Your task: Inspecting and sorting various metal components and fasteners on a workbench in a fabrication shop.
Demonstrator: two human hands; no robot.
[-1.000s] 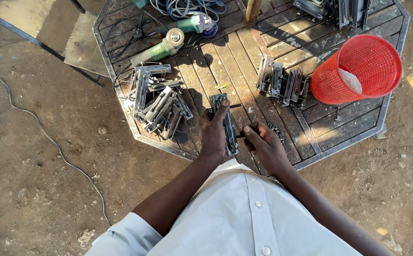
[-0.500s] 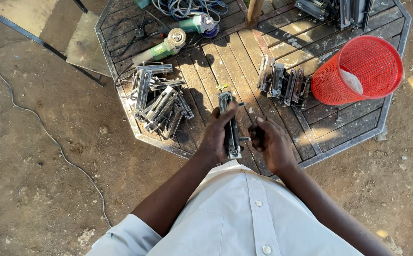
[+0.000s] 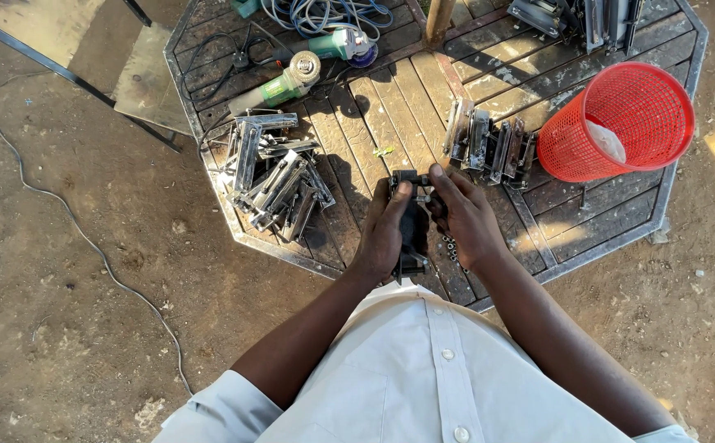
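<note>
Octagonal slatted wooden table point(image 3: 390, 98) carries metal brackets point(image 3: 271, 176), grinders point(image 3: 280, 86), red basket point(image 3: 620, 123).

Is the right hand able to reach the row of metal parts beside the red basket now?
Probably yes. The right hand lies just below the row of metal parts, with only bare table slats between them. But it is touching the dark metal piece, held in the left hand.

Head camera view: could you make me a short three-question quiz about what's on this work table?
1. True or false: both hands grip one dark metal part.
2. The red mesh basket lies on which side of the hands? A) the person's right B) the person's left
3. What green tool lies at the table's far side?

Key: 1 true. 2 A. 3 an angle grinder, beyond the pile of metal brackets.
</note>
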